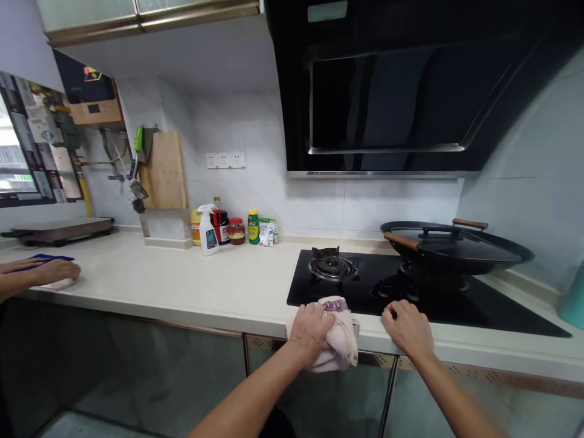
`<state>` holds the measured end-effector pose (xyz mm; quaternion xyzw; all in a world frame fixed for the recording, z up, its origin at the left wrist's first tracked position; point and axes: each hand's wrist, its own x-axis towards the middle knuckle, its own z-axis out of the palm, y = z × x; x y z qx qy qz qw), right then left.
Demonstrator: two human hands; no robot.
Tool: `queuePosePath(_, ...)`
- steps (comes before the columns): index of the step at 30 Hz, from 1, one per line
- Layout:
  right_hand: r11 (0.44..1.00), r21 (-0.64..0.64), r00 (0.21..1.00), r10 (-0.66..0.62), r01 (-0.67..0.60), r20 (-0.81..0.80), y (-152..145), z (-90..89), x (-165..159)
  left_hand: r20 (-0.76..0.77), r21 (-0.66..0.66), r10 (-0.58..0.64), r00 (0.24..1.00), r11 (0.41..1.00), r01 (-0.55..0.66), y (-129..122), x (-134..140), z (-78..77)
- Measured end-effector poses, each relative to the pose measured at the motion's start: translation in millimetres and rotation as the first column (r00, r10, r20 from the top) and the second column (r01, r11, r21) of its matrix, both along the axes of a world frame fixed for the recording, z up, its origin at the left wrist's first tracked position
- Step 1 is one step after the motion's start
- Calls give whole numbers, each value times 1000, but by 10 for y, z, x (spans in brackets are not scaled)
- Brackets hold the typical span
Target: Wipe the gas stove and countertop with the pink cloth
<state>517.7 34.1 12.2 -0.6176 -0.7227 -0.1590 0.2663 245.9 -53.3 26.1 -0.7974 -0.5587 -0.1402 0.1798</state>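
Left hand point(312, 325) closed over a bunched pink cloth point(340, 344) at the front edge of the counter point(228, 286), grip full of fabric, knuckles up. Cloth bulging out to the right of that grip and drooping over the counter lip, touching the near edge of the black hob point(410, 292). Right hand point(408, 328) just beyond the cloth's right end, resting palm-down on the counter edge, fingers curled loosely, holding nothing. Nearer of the two to the cloth: the left, already on it. Ahead of the left grip, the bare burner point(332, 266); ahead of the right, a lidded wok point(451, 246). Far to the left, another person's hand point(55, 271) pressed on a blue cloth point(50, 258).
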Motion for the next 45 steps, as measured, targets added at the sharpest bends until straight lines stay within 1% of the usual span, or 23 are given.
queuePosePath(2, 1000, 11, 1000, 3, -3, -2, -4, 1, -4, 77, -52, -11, 997, 999, 15, 3, -99, 92)
queuePosePath(4, 1000, 19, 1000, 18, -18, -8, 1, -5, -9, 278, -120, 20, 960, 993, 14, 29, -222, 204)
queuePosePath(5, 999, 23, 1000, 27, -26, -13, 7, -8, -13, 414, -155, 50, 909, 988, 16, 57, -282, 275)
queuePosePath(7, 999, 28, 999, 38, -37, -26, 16, -12, -22, 658, -232, 116, 744, 971, 54, 144, -381, 451)
queuePosePath(8, 999, 30, 999, 37, -36, -32, 18, -11, -26, 733, -263, 139, 665, 961, 89, 202, -419, 550)
queuePosePath(9, 999, 32, 999, 32, -31, -37, 18, -8, -30, 770, -296, 162, 617, 948, 120, 268, -448, 650)
queuePosePath(10, 999, 32, 999, 27, -26, -40, 16, -3, -33, 776, -331, 183, 604, 933, 144, 340, -471, 742)
queuePosePath(12, 999, 34, 999, 19, -18, -39, 11, 3, -35, 732, -403, 232, 641, 906, 132, 493, -514, 886)
queuePosePath(14, 999, 36, 999, 15, -14, -34, 14, 0, -34, 658, -454, 328, 678, 891, 10, 637, -570, 964)
queuePosePath(16, 999, 43, 1000, 12, -11, -28, 29, -14, -31, 592, -447, 429, 682, 879, -164, 755, -649, 993)
queuePosePath(18, 999, 54, 1000, 9, -7, -24, 50, -34, -30, 538, -390, 491, 685, 866, -314, 829, -734, 994)
queuePosePath(20, 998, 62, 1000, 9, -8, -21, 66, -47, -30, 495, -313, 489, 718, 872, -377, 848, -796, 966)
queuePosePath(22, 998, 63, 1000, 11, -10, -23, 67, -46, -31, 443, -265, 426, 788, 903, -339, 811, -806, 892)
queuePosePath(25, 999, 46, 999, 7, -5, -39, 51, -26, -33, 345, -270, 285, 894, 943, -196, 693, -727, 705)
queuePosePath(26, 999, 37, 999, 5, -4, -44, 45, -17, -33, 313, -276, 249, 917, 947, -163, 661, -691, 642)
queuePosePath(28, 1000, 20, 999, 5, -4, -50, 36, -2, -34, 249, -300, 223, 942, 943, -144, 650, -635, 552)
queuePosePath(30, 1000, 16, 999, 1, -1, -48, 31, 7, -35, 201, -340, 250, 947, 924, -172, 734, -614, 532)
queuePosePath(33, 1000, 26, 999, 1, 0, -42, 28, 10, -32, 176, -390, 337, 925, 886, -249, 991, -600, 599)
queuePosePath(35, 999, 31, 999, 9, -8, -41, 33, 7, -29, 171, -389, 393, 904, 870, -305, 1156, -552, 646)
queuePosePath(37, 999, 34, 999, 11, -10, -38, 40, 1, -27, 165, -370, 425, 890, 863, -343, 1244, -457, 658)
queuePosePath(40, 999, 33, 999, -1, 2, -33, 40, 4, -31, 153, -342, 409, 900, 876, -340, 1200, -260, 605)
queuePosePath(43, 1000, 27, 999, -4, 5, -36, 20, 26, -39, 142, -338, 345, 928, 898, -282, 1025, -14, 510)
queuePosePath(45, 1000, 21, 999, -4, 5, -46, 9, 36, -36, 135, -346, 289, 948, 910, -228, 904, 201, 437)
